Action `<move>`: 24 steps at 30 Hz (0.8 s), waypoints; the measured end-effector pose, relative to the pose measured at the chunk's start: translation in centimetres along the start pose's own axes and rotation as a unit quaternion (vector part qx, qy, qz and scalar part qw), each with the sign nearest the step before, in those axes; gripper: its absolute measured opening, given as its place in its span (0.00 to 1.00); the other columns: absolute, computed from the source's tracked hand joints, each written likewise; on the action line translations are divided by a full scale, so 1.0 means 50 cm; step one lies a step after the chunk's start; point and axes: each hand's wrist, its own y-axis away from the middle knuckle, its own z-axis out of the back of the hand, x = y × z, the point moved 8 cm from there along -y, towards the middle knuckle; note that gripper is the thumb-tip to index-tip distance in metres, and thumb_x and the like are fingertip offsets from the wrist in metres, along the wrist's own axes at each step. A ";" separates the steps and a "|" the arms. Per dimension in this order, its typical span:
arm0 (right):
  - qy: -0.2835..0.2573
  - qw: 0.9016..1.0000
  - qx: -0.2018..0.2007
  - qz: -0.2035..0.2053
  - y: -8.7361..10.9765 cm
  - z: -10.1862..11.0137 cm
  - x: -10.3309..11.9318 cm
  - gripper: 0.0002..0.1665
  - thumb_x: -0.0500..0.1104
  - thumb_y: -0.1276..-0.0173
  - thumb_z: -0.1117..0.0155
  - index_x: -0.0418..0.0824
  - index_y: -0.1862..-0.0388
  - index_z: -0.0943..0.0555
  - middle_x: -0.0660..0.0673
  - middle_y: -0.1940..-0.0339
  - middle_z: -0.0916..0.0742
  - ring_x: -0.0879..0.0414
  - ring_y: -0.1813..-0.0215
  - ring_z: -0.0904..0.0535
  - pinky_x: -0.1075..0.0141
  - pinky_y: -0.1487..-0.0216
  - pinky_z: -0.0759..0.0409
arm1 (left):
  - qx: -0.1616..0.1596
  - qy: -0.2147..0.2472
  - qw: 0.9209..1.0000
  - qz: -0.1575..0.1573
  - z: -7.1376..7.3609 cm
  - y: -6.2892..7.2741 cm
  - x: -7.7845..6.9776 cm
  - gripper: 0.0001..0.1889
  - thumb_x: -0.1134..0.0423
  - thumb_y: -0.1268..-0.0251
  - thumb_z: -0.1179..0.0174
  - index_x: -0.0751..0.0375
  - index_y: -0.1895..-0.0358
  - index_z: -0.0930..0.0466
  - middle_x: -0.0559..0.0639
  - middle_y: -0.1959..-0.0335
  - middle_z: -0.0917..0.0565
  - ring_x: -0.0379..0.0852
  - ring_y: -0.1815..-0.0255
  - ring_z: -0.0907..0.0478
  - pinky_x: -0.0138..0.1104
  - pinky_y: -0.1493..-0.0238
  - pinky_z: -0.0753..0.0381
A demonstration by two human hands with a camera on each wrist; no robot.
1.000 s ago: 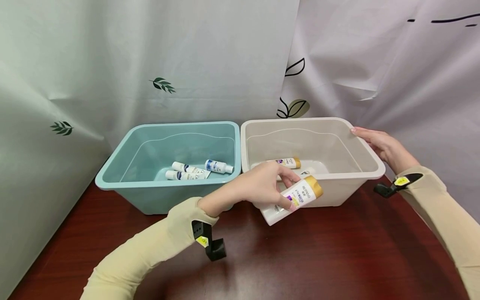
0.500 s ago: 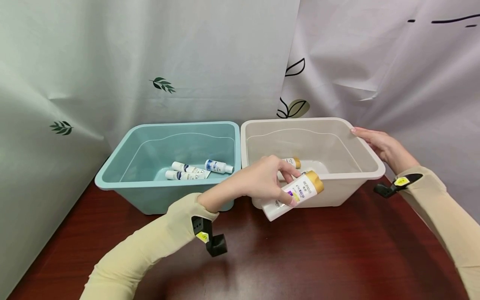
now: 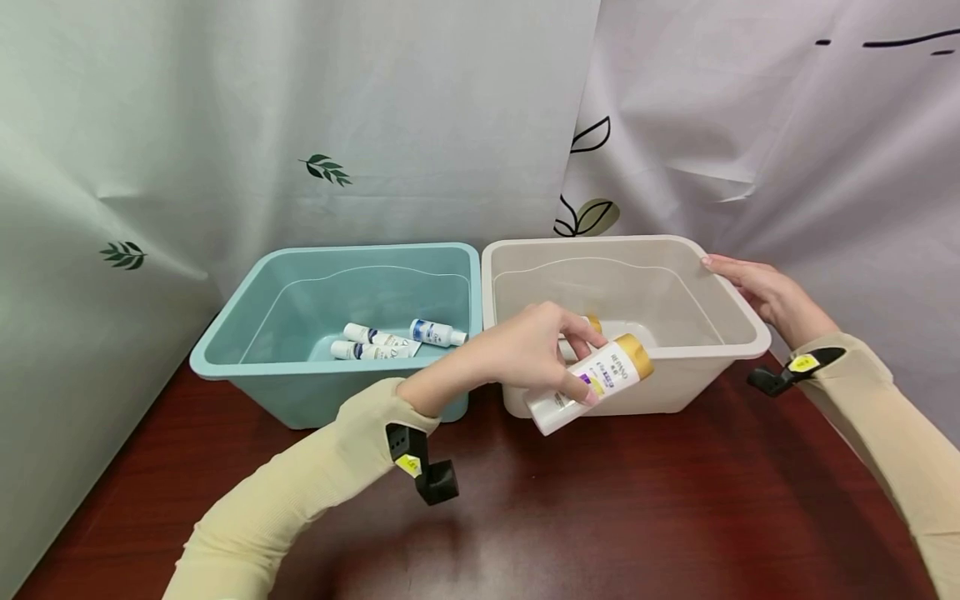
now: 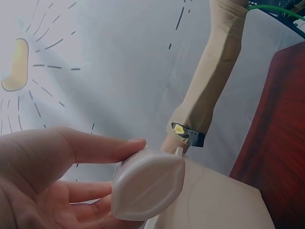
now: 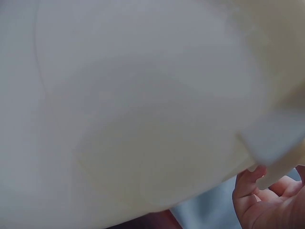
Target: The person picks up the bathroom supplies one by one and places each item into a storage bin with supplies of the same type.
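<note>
My left hand [image 3: 525, 350] grips a white shampoo bottle [image 3: 617, 371] with a gold cap, tilted, in front of the beige bin's near wall. In the left wrist view the bottle's base [image 4: 150, 188] faces the camera, with the thumb and fingers around its sides. My right hand [image 3: 768, 292] holds the right rim of the beige bin [image 3: 708, 351], fingertips over the edge. Inside that bin lies another gold-capped bottle [image 3: 594, 322], mostly hidden behind the left hand. The bin's pale wall [image 5: 143, 119] fills most of the right wrist view.
To the left stands a teal bin [image 3: 300, 368], side by side with the beige one. It contains two white tubes [image 3: 363, 351] and a small white-and-blue bottle [image 3: 437, 333]. Both bins rest on a dark red table [image 3: 600, 517] against a hanging pale cloth [image 3: 420, 125].
My left hand has risen slightly and shifted a little right with the shampoo bottle, covering more of the bottle inside the beige bin. The right hand has stayed on the rim.
</note>
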 end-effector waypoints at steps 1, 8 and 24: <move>0.006 1.000 -0.003 0.002 0.000 0.001 0.000 0.13 0.51 0.30 0.42 0.65 0.75 0.18 0.59 0.76 0.13 0.64 0.73 0.16 0.69 0.71 0.18 | 0.000 0.001 1.000 0.001 0.001 -0.001 0.000 0.29 0.64 0.55 0.25 0.60 0.44 0.20 0.49 0.63 0.15 0.37 0.77 0.21 0.25 0.71 0.25; 0.022 1.000 -0.012 0.011 0.001 0.003 0.003 0.12 0.52 0.31 0.41 0.67 0.75 0.19 0.60 0.76 0.13 0.66 0.73 0.16 0.70 0.70 0.18 | 0.004 0.019 1.000 0.004 0.002 -0.007 0.000 0.28 0.65 0.54 0.25 0.60 0.44 0.20 0.50 0.62 0.15 0.37 0.77 0.20 0.25 0.72 0.24; 0.018 1.000 -0.009 0.020 0.002 0.003 0.004 0.12 0.52 0.31 0.40 0.66 0.75 0.17 0.60 0.77 0.13 0.66 0.73 0.16 0.71 0.71 0.19 | -0.006 0.013 1.000 0.008 0.017 -0.025 0.002 0.28 0.63 0.55 0.25 0.60 0.45 0.19 0.48 0.63 0.14 0.38 0.63 0.22 0.26 0.66 0.25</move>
